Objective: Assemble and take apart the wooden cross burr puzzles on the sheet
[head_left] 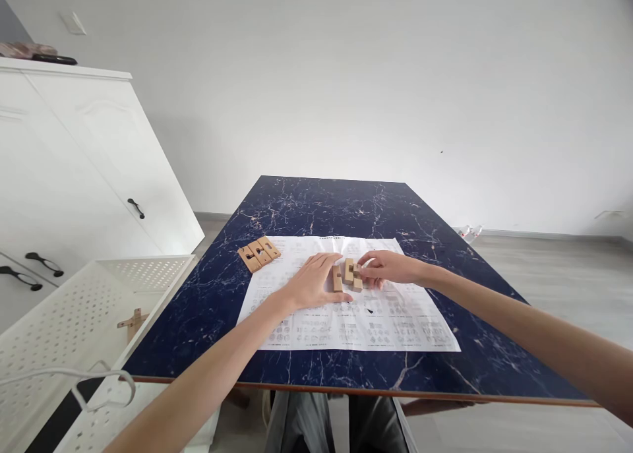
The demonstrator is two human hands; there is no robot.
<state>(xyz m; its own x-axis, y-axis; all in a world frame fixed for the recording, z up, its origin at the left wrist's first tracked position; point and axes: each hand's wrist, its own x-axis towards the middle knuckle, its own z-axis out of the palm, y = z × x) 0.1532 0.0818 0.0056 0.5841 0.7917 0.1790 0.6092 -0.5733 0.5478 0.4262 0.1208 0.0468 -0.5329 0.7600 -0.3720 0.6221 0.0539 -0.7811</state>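
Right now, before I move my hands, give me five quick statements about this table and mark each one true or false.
1. A printed sheet lies on the dark blue table. True.
2. The sheet covers the whole table. False: the table shows around the sheet.
3. Small wooden blocks sit between the left hand and the right hand. True.
4. Flat wooden pieces lie at the sheet's far left corner. True.
5. The right hand holds the flat wooden pieces. False: they lie apart from both hands.
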